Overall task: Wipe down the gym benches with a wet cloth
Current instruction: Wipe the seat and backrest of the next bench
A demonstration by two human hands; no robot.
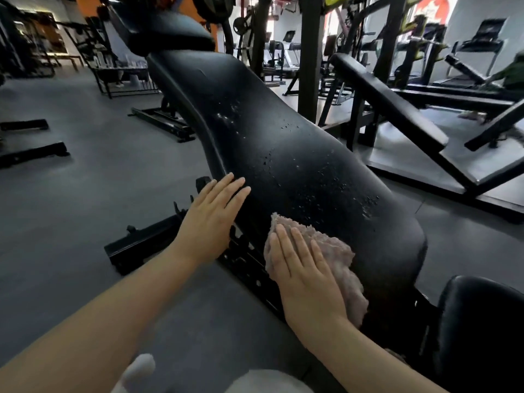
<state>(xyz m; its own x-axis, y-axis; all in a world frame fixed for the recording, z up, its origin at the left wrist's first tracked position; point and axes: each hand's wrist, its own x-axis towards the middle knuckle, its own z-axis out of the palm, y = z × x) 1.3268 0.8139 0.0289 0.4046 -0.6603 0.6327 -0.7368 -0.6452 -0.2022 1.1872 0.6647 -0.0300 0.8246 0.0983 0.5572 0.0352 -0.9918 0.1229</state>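
A long black padded bench back (283, 143) slopes up and away from me, its vinyl cracked and speckled in the middle. A crumpled pinkish-grey cloth (340, 259) lies on the pad's near end. My right hand (303, 273) presses flat on the cloth with straight fingers. My left hand (212, 219) rests flat against the pad's left edge, fingers straight and together, holding nothing. A separate black seat pad (482, 321) sits at the lower right.
The bench's black steel frame (147, 245) runs along the grey floor below my left hand. A second inclined black bench (397, 109) stands to the right, behind a black upright post (309, 58). More racks and treadmills fill the background.
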